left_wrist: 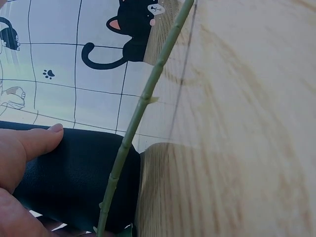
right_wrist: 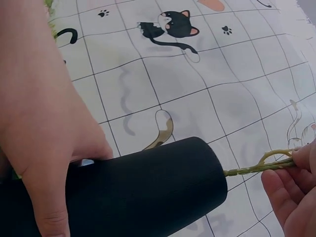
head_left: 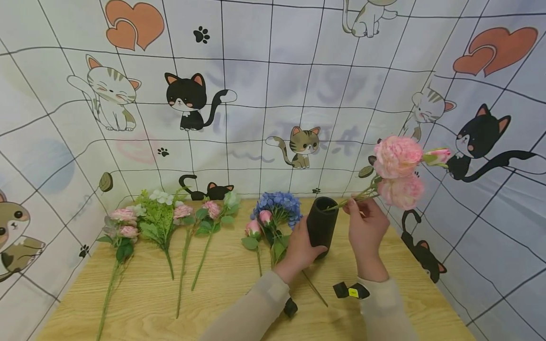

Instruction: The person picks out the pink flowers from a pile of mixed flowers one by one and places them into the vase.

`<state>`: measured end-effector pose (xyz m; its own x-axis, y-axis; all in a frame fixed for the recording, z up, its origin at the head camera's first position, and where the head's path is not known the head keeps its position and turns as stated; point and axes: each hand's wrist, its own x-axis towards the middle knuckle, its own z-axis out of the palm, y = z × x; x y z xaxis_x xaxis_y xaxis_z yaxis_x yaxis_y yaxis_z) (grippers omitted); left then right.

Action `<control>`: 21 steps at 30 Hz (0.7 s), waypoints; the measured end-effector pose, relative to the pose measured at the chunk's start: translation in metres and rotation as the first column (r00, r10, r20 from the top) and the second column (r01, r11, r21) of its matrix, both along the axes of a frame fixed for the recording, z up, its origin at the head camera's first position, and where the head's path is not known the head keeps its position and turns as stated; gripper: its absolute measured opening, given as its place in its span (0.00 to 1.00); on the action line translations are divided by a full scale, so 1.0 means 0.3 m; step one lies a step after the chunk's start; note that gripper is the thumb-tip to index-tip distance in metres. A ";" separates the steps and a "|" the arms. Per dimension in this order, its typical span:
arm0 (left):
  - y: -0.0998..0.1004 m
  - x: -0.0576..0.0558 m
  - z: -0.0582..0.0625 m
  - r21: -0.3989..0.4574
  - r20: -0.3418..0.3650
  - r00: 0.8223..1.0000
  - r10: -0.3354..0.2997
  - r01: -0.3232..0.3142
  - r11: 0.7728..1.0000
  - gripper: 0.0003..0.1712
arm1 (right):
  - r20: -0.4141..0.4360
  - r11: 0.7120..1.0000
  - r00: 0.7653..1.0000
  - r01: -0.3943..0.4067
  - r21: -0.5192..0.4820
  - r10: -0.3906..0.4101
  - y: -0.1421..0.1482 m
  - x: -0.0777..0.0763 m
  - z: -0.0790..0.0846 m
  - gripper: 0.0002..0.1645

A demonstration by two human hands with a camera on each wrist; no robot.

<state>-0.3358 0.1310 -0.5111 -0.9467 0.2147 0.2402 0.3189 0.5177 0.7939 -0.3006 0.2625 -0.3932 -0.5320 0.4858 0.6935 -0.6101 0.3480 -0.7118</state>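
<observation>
My left hand (head_left: 302, 248) grips a black vase (head_left: 323, 225) round its side, tilted slightly on the wooden table. With thumb and fingertips my right hand (head_left: 370, 229) pinches the green stem (right_wrist: 247, 170) of a pink artificial peony (head_left: 398, 156), which carries two full blooms and a bud leaning to the right. The stem's lower end enters the vase mouth; how deep it reaches is hidden inside. In the left wrist view the vase (left_wrist: 79, 173) lies between thumb and fingers, and another green stem (left_wrist: 133, 128) crosses in front of it.
Blue hydrangea (head_left: 279, 208) and pink rosebuds (head_left: 253, 228) lie just left of the vase. Further left are several pink and white sprays, among them a leafy green bunch (head_left: 158, 222). A black strap with a yellow label (head_left: 353, 292) is by the right wrist. Cat-print cloth (head_left: 256, 94) surrounds the table.
</observation>
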 end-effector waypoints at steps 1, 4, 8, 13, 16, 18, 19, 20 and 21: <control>-0.001 0.000 0.000 0.000 -0.001 1.000 0.000 0.000 1.000 0.58 | 0.009 1.000 1.000 0.003 0.010 -0.004 0.000 -0.004 -0.005 0.07; -0.002 -0.002 -0.001 -0.003 -0.001 1.000 0.000 0.000 1.000 0.59 | 0.043 0.999 0.999 0.008 0.036 -0.010 -0.003 -0.013 -0.017 0.06; -0.003 -0.004 -0.003 -0.012 -0.003 1.000 0.000 0.000 1.000 0.59 | 0.090 0.995 0.995 0.027 0.100 -0.036 -0.009 -0.019 -0.026 0.06; -0.004 -0.005 -0.003 -0.020 -0.017 1.000 -0.003 0.002 1.000 0.59 | 0.118 0.977 0.989 0.062 0.204 -0.088 -0.008 -0.024 -0.034 0.06; -0.005 -0.004 -0.003 -0.023 -0.017 1.000 -0.004 0.004 1.000 0.59 | 0.121 0.965 0.986 0.083 0.247 -0.116 -0.006 -0.027 -0.038 0.05; -0.005 -0.004 -0.001 -0.025 -0.014 1.000 -0.007 0.007 1.000 0.59 | 0.119 0.959 0.984 0.093 0.266 -0.129 -0.006 -0.027 -0.040 0.04; -0.006 -0.004 -0.001 -0.027 -0.014 1.000 -0.008 0.007 1.000 0.59 | 0.117 0.957 0.985 0.094 0.273 -0.130 -0.007 -0.028 -0.041 0.04; -0.006 -0.003 0.000 -0.025 -0.017 1.000 -0.008 0.008 1.000 0.59 | 0.116 0.954 0.984 0.099 0.284 -0.136 -0.008 -0.027 -0.040 0.04; -0.007 -0.002 0.001 -0.027 -0.017 1.000 -0.008 0.008 1.000 0.59 | 0.114 0.950 0.983 0.102 0.294 -0.141 -0.010 -0.026 -0.041 0.05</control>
<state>-0.3365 0.1290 -0.5108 -0.9407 0.2288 0.2503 0.3364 0.5362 0.7742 -0.3086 0.2596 -0.4055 -0.5778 0.3445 0.7399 -0.4577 0.6139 -0.6432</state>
